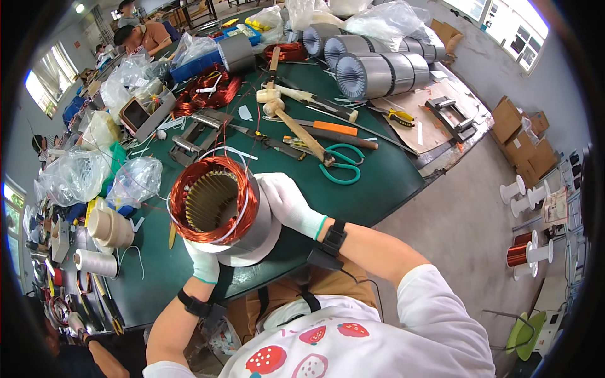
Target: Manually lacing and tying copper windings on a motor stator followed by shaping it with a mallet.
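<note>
A motor stator stands upright near the table's front edge on a round white base. Red-brown copper windings ring its open top, with a white cord looped round them. My right hand, in a white glove, presses against the stator's right side, its fingers partly hidden behind it. At the lower left my gloved left hand grips the stator low down, under the overhanging windings, which hide most of its fingers. Beyond the stator lie teal-handled scissors and a mallet.
More stator cores lie at the back right beside plastic bags. A metal clamp-like fixture sits behind the stator. On the left are a white thread spool, tape rolls and bagged parts. A co-worker's arm shows at lower left.
</note>
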The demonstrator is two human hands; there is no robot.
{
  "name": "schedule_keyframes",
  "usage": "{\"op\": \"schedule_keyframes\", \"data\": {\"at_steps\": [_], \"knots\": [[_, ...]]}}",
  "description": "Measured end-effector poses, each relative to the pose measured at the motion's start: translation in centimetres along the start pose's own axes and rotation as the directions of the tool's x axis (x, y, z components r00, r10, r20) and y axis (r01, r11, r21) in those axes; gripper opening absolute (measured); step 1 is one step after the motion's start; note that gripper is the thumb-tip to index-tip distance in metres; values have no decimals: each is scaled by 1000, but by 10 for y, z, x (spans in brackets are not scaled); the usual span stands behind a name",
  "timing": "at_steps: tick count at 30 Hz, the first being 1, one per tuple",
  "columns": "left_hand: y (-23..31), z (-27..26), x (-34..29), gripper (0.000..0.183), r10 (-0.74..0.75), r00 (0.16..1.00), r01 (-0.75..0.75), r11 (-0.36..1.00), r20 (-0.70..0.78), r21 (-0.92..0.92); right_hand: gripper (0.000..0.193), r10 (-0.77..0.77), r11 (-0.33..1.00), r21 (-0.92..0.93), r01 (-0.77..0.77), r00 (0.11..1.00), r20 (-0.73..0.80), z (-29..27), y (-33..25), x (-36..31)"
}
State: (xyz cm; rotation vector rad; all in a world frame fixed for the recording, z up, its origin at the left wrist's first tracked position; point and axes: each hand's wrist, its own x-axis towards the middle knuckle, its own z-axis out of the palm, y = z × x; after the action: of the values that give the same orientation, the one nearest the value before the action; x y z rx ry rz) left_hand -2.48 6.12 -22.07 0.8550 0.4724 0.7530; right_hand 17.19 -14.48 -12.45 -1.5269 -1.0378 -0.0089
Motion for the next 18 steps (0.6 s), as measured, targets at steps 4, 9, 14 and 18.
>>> {"op": "schedule_keyframes", "data": {"at_steps": [4,9,14,18], "knots": [[3,17,-5,46,167,986,-162,972,-16,171,27,-48,993,-110,41,997,-54,-1,-4,-3],[6,21,-9,45,174,985,-173,968,12,184,27,-11,997,-81,10,1000,-16,-4,-5,-3],[11,15,-1,51,56,998,-59,993,33,99,25,-29,995,-95,21,996,-84,0,6,-7],[14,5,-11,52,137,989,-144,966,47,217,27,100,986,-130,-104,994,-39,-10,-2,-13]]}}
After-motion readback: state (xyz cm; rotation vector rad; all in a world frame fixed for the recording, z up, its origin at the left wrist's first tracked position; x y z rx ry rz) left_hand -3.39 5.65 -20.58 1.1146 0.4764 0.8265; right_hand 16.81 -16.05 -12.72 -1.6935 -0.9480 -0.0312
